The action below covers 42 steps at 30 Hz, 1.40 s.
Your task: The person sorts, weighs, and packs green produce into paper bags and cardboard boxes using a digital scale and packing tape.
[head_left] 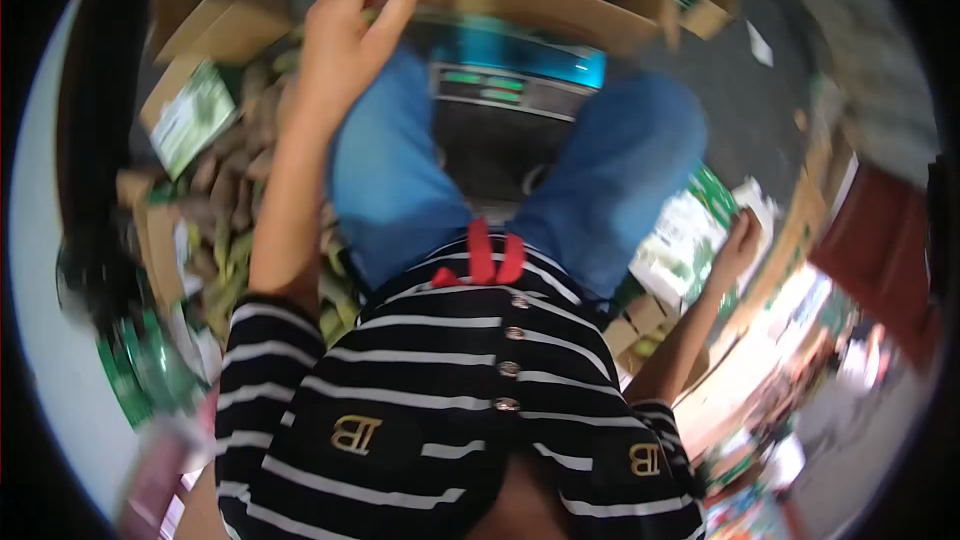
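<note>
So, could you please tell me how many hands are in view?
2: the left hand at the cardboard box rim ahead, the right hand by a green-and-white carton.

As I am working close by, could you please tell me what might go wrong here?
The left hand stretches to the cardboard box beyond the scale; pulled carelessly, the box might drop onto the scale. The right hand reaches sideways to a white-green carton, so, arms spread, the person may lose balance.
</note>
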{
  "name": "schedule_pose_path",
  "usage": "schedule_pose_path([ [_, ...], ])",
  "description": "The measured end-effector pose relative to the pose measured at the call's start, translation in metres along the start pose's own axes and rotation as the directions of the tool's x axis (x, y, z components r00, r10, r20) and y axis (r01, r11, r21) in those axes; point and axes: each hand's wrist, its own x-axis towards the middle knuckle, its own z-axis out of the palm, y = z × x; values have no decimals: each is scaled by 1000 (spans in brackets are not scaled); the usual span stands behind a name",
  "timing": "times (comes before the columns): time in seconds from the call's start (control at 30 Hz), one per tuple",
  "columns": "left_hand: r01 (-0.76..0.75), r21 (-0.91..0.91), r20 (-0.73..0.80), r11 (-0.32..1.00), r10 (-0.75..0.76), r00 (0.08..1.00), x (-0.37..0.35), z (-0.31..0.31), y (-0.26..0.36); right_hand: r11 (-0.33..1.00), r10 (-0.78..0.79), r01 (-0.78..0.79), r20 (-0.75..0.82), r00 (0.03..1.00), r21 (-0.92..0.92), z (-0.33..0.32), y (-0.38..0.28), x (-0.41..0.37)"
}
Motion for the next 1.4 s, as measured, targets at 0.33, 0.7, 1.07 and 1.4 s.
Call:
schedule_pose_path([
  [0.33,571,699,-146,430,-696,703,-265,-135,-173,842,-539,531,173,825,94,88,-199,43],
  [0.7,881,212,-253,-424,-894,-369,-490,-56,-170,444,-738,895,582,342,38,223,-284,76],
  [1.07,731,-605,-308,316,-939,151,-302,-23,-137,610,-473,792,820,320,43,264,-247,81],
  [1.4,-146,308,-99,940,184,978,30,-29,-35,575,-490,817,820,297,48,265,-246,81],
])
